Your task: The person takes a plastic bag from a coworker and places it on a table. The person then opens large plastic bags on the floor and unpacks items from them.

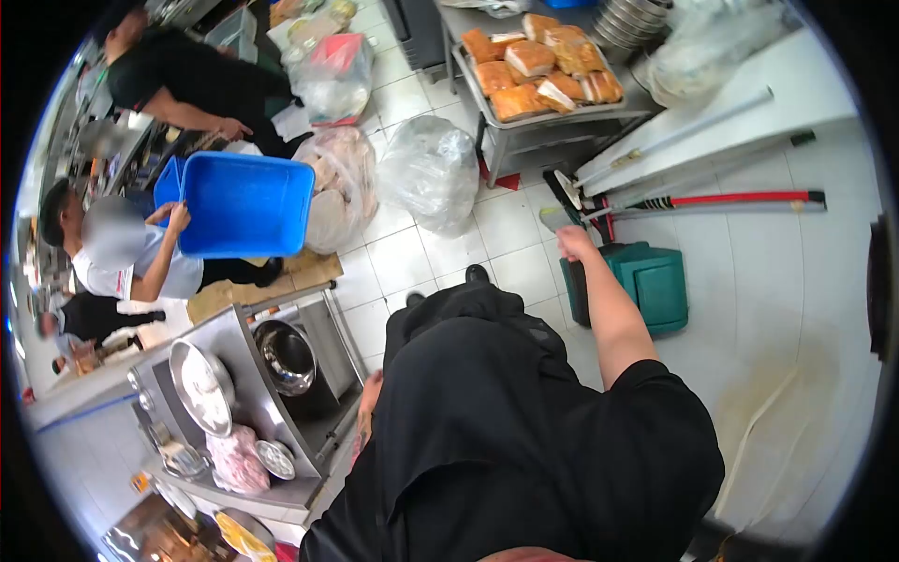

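Note:
My right hand (574,244) is held out to the right with its fingers curled in, and nothing shows in it. Beyond and below it, by the wall, is a green plastic bin (651,286); whether they touch I cannot tell. Cleaning tools with a red handle (749,199) lean close past the fingertips. My left hand (372,389) hangs beside my black apron, next to the steel sink counter's rail (345,421). Its fingers are mostly hidden. A steel bowl (286,357) sits on the counter's shelf.
Ahead, a steel cart holds a tray of roasted meat slabs (531,58). A clear plastic bag (429,175) and a bag of raw meat (328,183) lie on the tiles. To the left, a person carries a blue tub (247,204); another person in black (192,80) bends over behind.

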A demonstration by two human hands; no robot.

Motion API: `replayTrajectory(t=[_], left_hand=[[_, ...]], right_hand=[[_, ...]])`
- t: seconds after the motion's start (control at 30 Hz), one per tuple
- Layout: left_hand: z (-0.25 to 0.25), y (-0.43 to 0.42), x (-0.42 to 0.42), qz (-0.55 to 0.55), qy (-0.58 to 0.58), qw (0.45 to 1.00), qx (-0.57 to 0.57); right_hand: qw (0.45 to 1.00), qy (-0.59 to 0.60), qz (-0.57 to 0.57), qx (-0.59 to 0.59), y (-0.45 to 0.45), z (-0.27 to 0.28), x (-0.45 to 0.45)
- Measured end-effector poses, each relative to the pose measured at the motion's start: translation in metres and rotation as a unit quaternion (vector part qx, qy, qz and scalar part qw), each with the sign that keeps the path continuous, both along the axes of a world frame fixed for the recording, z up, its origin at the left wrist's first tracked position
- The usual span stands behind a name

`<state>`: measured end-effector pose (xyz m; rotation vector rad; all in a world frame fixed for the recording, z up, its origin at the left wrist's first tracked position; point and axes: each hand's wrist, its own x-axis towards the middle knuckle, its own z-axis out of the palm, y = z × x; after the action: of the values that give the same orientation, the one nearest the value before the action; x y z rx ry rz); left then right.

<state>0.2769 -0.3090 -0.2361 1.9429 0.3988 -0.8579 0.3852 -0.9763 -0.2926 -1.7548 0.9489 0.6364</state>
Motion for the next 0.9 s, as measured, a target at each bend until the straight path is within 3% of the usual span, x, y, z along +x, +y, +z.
replayTrajectory(t=[0.13,0.3,0.37,0.4,0.53,0.6,0.63,0.7,0.77,0.83,0.9], left_hand=[[-0.024,0.009,0.001,0.046,0.011,0.999,-0.027],[-0.004,0.014,0.025,0.035,0.037,0.999,0.007],[0.012,0.017,0.035,0.007,0.081,0.996,0.031],[-0.010,0.034,0.037,-0.091,0.040,0.991,0.087],[-0.048,0.081,0.051,-0.150,0.062,0.978,0.128],[-0.047,0.098,0.067,-0.139,0.058,0.980,0.131],[-0.042,0.105,0.080,-0.132,0.051,0.981,0.132],[-0.036,0.119,0.118,-0.105,0.027,0.985,0.134],[-0.042,0.139,0.159,-0.061,0.017,0.990,0.125],[-0.088,0.179,0.199,-0.013,0.045,0.995,0.091],[-0.073,0.181,0.240,-0.048,-0.042,0.988,0.138]], right_hand=[[0.993,-0.091,0.076,-0.008,0.053,0.045,0.104],[0.989,-0.060,0.137,0.021,0.111,0.032,0.146],[0.986,-0.047,0.158,0.013,0.119,0.023,0.135],[0.984,-0.035,0.177,0.008,0.123,0.019,0.124],[0.994,0.039,0.106,0.013,0.106,-0.010,0.045],[0.997,0.069,-0.005,0.042,0.102,-0.012,-0.009],[0.992,0.115,0.042,0.016,0.097,-0.009,-0.029],[0.980,0.198,0.029,-0.014,0.099,-0.008,-0.068],[0.971,0.238,-0.024,-0.015,0.117,0.009,-0.084],[0.973,0.224,-0.059,-0.010,0.141,0.012,-0.086],[0.972,0.214,-0.096,-0.005,0.159,0.013,-0.076]])
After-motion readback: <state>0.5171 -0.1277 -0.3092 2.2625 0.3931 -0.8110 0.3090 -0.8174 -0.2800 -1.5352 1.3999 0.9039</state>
